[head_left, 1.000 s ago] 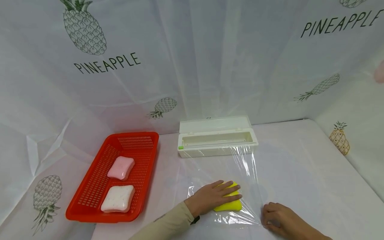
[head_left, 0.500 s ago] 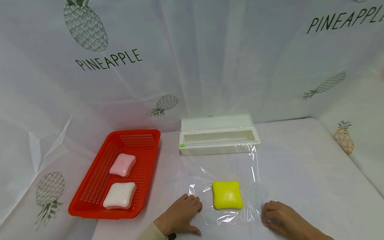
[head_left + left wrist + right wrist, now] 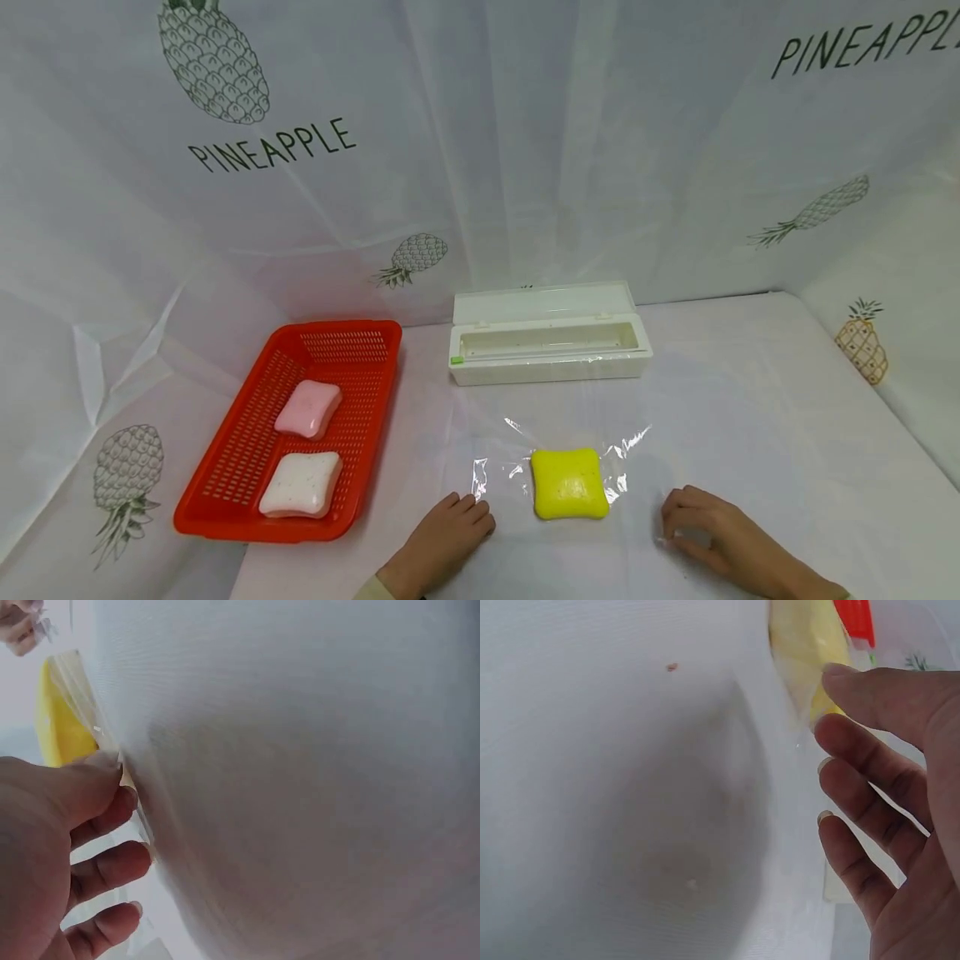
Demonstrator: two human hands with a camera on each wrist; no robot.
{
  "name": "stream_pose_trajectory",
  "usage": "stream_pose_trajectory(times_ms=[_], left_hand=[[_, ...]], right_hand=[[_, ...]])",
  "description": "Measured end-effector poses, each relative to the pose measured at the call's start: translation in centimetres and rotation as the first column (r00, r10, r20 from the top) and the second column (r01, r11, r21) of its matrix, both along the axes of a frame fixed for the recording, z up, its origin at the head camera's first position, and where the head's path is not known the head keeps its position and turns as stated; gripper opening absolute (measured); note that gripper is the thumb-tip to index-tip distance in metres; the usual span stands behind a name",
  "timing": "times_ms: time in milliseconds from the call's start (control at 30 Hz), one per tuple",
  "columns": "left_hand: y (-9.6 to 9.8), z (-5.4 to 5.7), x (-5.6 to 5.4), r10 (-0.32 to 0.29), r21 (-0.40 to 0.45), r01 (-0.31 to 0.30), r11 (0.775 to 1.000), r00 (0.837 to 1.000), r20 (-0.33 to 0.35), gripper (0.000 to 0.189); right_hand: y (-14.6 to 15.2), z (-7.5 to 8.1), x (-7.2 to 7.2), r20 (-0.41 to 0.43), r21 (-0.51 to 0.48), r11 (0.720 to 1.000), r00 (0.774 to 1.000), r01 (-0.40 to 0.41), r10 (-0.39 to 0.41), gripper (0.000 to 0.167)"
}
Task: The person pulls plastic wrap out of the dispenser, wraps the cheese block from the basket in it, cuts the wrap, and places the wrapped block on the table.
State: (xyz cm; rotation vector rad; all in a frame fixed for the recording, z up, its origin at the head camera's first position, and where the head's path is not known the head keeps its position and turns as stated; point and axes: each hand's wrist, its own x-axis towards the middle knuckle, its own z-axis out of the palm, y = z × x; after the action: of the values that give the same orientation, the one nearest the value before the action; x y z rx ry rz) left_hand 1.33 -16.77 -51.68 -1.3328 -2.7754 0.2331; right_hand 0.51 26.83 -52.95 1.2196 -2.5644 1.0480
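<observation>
A yellow bar of soap (image 3: pixel 570 484) lies in the middle of the table under a sheet of clear plastic wrap (image 3: pixel 513 421). My left hand (image 3: pixel 448 533) is at the wrap's near left; in the left wrist view its thumb and forefinger pinch the wrap's edge, other fingers spread. Near the right corner, my right hand (image 3: pixel 705 533) has loosely bent fingers. Its thumb and forefinger (image 3: pixel 855 746) appear apart beside the wrap in the right wrist view. Behind the soap stands a white wrap dispenser box (image 3: pixel 551 371) with its lid raised.
A red mesh basket (image 3: pixel 191 508) at the left holds a pink soap bar (image 3: pixel 308 408) and a white soap bar (image 3: pixel 302 483). A pineapple-print sheet (image 3: pixel 517 167) forms the back wall. The white table (image 3: pixel 750 400) extends to the right.
My left hand has come off the yellow soap and moved down-left to the wrap's edge. My right hand has shifted slightly, and the taut streak of wrap at the right is gone.
</observation>
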Motion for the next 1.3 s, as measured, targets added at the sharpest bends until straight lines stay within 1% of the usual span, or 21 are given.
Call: stream_pose_trajectory(times_ms=[100, 133, 200, 267, 333, 433, 467, 533, 633, 667, 733, 800, 867, 900, 967, 1033, 1100, 1133, 1200, 1267, 1300], left_hand=[[0.1, 0.1, -0.2, 0.040, 0.049, -0.040, 0.998, 0.999, 0.002, 0.023], [0.2, 0.1, -0.3, 0.061, 0.084, -0.062, 0.995, 0.998, 0.019, 0.023], [0.3, 0.3, -0.5, 0.099, 0.178, -0.109, 0.978, 0.993, 0.062, 0.020], [0.4, 0.5, -0.9, 0.131, 0.273, -0.154, 0.950, 0.986, 0.101, 0.019], [0.5, 0.6, -1.5, 0.163, 0.354, -0.206, 0.912, 0.976, 0.147, 0.016], [0.7, 0.5, -2.3, 0.206, 0.412, -0.280, 0.867, 0.955, 0.214, 0.012], [0.7, 0.4, -2.5, 0.214, 0.427, -0.295, 0.855, 0.950, 0.229, 0.011], [0.6, 0.0, -2.8, 0.213, 0.446, -0.306, 0.841, 0.945, 0.248, 0.010], [0.5, -0.5, -2.9, 0.198, 0.461, -0.300, 0.835, 0.946, 0.258, 0.011], [0.5, -0.5, -2.9, 0.200, 0.459, -0.307, 0.834, 0.943, 0.266, 0.011], [0.5, -0.5, -2.9, 0.220, 0.442, -0.337, 0.831, 0.930, 0.295, 0.011], [0.6, -0.2, -2.8, 0.250, 0.420, -0.373, 0.827, 0.914, 0.319, 0.011], [0.9, 0.2, -2.7, 0.283, 0.400, -0.403, 0.823, 0.902, 0.326, 0.012], [1.2, 0.6, -2.6, 0.295, 0.391, -0.412, 0.823, 0.898, 0.325, 0.013], [2.2, 1.3, -2.4, 0.301, 0.378, -0.409, 0.831, 0.901, 0.313, 0.018], [3.5, 1.8, -2.0, 0.281, 0.364, -0.374, 0.853, 0.917, 0.283, 0.027], [5.0, 2.1, -1.8, 0.242, 0.347, -0.313, 0.884, 0.942, 0.232, 0.035], [5.8, 2.1, -1.7, 0.224, 0.334, -0.283, 0.899, 0.953, 0.204, 0.039], [7.2, 1.7, -1.7, 0.197, 0.298, -0.228, 0.927, 0.972, 0.130, 0.045], [8.3, 1.2, -1.8, 0.188, 0.259, -0.194, 0.946, 0.981, 0.049, 0.047], [8.7, 1.0, -1.8, 0.191, 0.239, -0.189, 0.952, 0.981, 0.015, 0.047]], right_hand=[[-0.2, 0.5, -0.1, 0.031, -0.010, 0.999, 0.998, 0.049, -0.049, 0.049], [-0.3, 0.6, -0.1, 0.042, -0.017, 0.997, 0.996, 0.074, -0.073, 0.048], [-0.6, 0.9, -0.2, 0.066, -0.034, 0.991, 0.990, 0.128, -0.125, 0.045], [-1.1, 1.2, -0.5, 0.091, -0.033, 0.979, 0.976, 0.199, -0.196, 0.039], [-1.5, 1.3, -0.8, 0.129, -0.030, 0.963, 0.956, 0.269, -0.263, 0.032], [-2.2, 0.8, -1.4, 0.176, -0.018, 0.930, 0.917, 0.367, -0.359, 0.027], [-2.4, 0.6, -1.6, 0.200, -0.015, 0.921, 0.904, 0.389, -0.378, 0.025], [-2.8, 0.2, -1.9, 0.226, 0.003, 0.906, 0.883, 0.423, -0.413, 0.024], [-3.3, -0.3, -2.0, 0.253, 0.069, 0.892, 0.857, 0.447, -0.449, 0.020], [-3.4, -0.3, -2.0, 0.256, 0.090, 0.890, 0.853, 0.447, -0.454, 0.019], [-3.6, -0.2, -1.9, 0.256, 0.144, 0.875, 0.837, 0.462, -0.484, 0.018], [-3.8, 0.2, -1.7, 0.228, 0.192, 0.850, 0.820, 0.491, -0.525, 0.016], [-4.2, 0.8, -1.3, 0.160, 0.211, 0.824, 0.814, 0.525, -0.559, 0.019], [-4.4, 1.2, -1.1, 0.118, 0.207, 0.816, 0.814, 0.539, -0.568, 0.023], [-5.1, 1.7, -0.6, 0.016, 0.168, 0.823, 0.833, 0.543, -0.553, 0.031], [-6.1, 2.0, -0.2, -0.075, 0.109, 0.856, 0.863, 0.506, -0.500, 0.038], [-7.2, 1.8, -0.2, -0.141, 0.064, 0.894, 0.890, 0.444, -0.433, 0.045], [-7.7, 1.6, -0.2, -0.164, 0.050, 0.909, 0.901, 0.413, -0.401, 0.048], [-8.8, 1.1, -0.6, -0.177, 0.035, 0.929, 0.917, 0.368, -0.357, 0.051], [-9.6, 0.6, -1.0, -0.162, 0.026, 0.938, 0.927, 0.347, -0.338, 0.052], [-10.0, 0.4, -1.3, -0.152, 0.021, 0.940, 0.931, 0.340, -0.333, 0.051]])
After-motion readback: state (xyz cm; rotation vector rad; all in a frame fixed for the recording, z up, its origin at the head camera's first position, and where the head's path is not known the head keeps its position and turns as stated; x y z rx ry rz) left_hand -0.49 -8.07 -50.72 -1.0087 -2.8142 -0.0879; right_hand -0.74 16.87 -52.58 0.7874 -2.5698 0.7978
